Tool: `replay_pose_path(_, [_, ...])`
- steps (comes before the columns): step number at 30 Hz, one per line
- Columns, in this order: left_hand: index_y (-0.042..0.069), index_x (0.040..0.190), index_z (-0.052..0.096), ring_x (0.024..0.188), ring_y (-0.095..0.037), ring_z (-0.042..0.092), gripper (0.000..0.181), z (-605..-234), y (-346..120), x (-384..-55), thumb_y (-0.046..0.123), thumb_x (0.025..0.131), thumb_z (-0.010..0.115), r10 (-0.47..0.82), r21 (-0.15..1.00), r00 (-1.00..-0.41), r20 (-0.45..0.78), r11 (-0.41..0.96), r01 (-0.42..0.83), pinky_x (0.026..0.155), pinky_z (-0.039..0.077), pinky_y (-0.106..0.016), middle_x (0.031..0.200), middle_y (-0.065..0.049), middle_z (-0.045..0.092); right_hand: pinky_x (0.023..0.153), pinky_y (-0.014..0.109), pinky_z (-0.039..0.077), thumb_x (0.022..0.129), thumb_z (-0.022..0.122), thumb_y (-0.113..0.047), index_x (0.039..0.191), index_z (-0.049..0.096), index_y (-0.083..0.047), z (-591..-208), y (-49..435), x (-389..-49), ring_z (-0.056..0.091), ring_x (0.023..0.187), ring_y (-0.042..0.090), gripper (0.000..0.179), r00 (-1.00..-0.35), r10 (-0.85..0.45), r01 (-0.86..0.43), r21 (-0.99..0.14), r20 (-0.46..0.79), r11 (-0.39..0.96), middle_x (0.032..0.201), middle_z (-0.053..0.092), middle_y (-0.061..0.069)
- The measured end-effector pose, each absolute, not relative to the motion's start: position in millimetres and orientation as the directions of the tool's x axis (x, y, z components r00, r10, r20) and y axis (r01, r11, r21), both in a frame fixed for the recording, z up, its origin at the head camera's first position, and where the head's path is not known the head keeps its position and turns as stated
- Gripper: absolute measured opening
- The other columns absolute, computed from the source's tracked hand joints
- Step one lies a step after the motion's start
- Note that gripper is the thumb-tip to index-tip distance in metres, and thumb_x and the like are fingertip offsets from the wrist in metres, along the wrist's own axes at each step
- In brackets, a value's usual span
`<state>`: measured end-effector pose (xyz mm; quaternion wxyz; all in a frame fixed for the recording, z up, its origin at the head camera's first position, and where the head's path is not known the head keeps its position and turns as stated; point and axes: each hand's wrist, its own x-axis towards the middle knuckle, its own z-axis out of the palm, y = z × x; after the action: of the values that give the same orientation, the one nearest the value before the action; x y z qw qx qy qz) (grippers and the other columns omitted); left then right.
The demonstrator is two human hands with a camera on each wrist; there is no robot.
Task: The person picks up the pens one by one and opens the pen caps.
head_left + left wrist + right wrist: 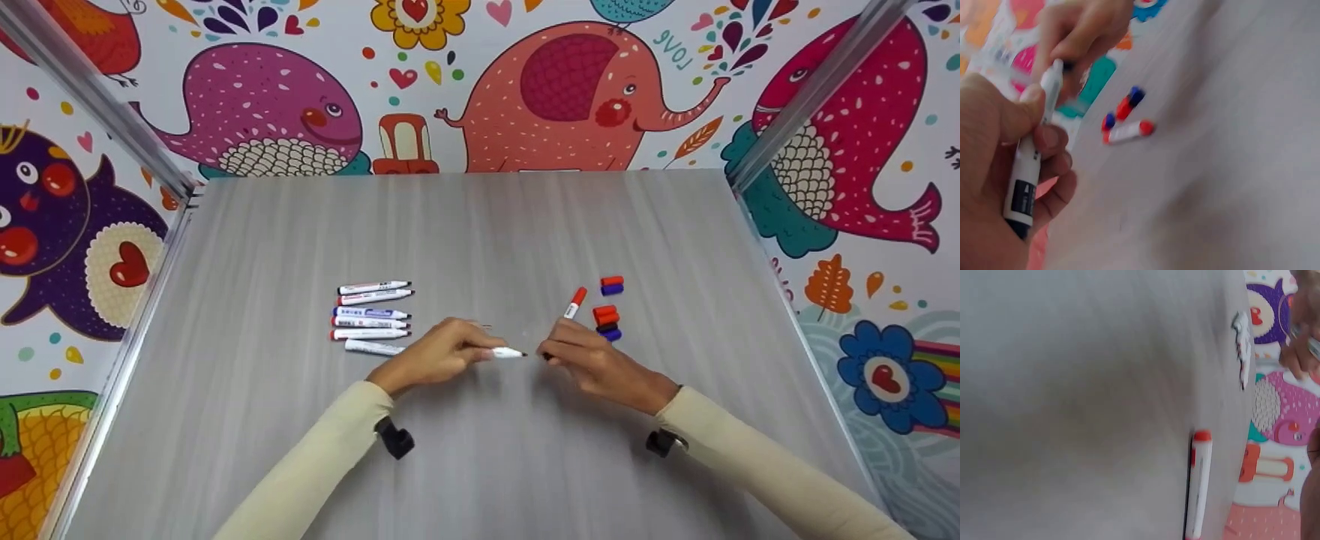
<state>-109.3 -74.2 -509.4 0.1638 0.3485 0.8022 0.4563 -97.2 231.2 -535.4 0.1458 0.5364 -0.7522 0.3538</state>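
My left hand [439, 354] grips a white marker [1028, 160] with a black end, its bare tip pointing right. Facing that tip, my right hand [596, 362] pinches a small black cap [1068, 66], mostly hidden by the fingers. Tip and cap stand a short way apart in the head view. Beyond the right hand lies a white marker with a red cap [576, 301]; the right wrist view also shows this red-capped marker [1200, 486]. Only a little of the right hand shows at that view's edge.
Several uncapped markers [371, 322] lie in a rough column left of the left hand, the nearest partly behind it. Several loose red, blue and black caps [606, 315] sit beside the right hand. Printed panels [420, 90] and metal posts [817, 90] border the grey table [465, 232].
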Motion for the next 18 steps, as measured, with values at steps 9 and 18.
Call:
replay_pose_path(9, [0.009, 0.129, 0.082, 0.091, -0.011, 0.059, 0.025, -503.3, -87.3, -107.4, 0.015, 0.105, 0.075, 0.656, 0.791, -0.753, 0.052, 0.433, 0.432, 0.080, 0.049, -0.030, 0.116, -0.003, 0.080, 0.086, 0.027, 0.048, 0.100, 0.079, -0.013, 0.124, 0.080, -0.004, -539.6, 251.7, -100.2, 0.060, 0.098, 0.024, 0.026, -0.535, -0.575, -0.840, -0.464, 0.619, 0.281, 0.111, 0.078, 0.008])
replay_pose_path(18, [0.009, 0.104, 0.078, 0.090, -0.013, 0.063, 0.008, -518.4, -102.5, -98.3, 0.012, 0.099, 0.083, 0.569, 0.740, -0.817, 0.097, 0.507, 0.442, 0.082, 0.055, -0.036, 0.099, 0.001, 0.074, 0.085, 0.016, 0.050, 0.082, 0.087, 0.013, 0.123, 0.081, -0.001, -549.4, 264.3, -94.1, 0.062, 0.100, 0.024, 0.044, -0.630, -0.544, -0.764, -0.568, 0.553, 0.307, 0.115, 0.070, 0.012])
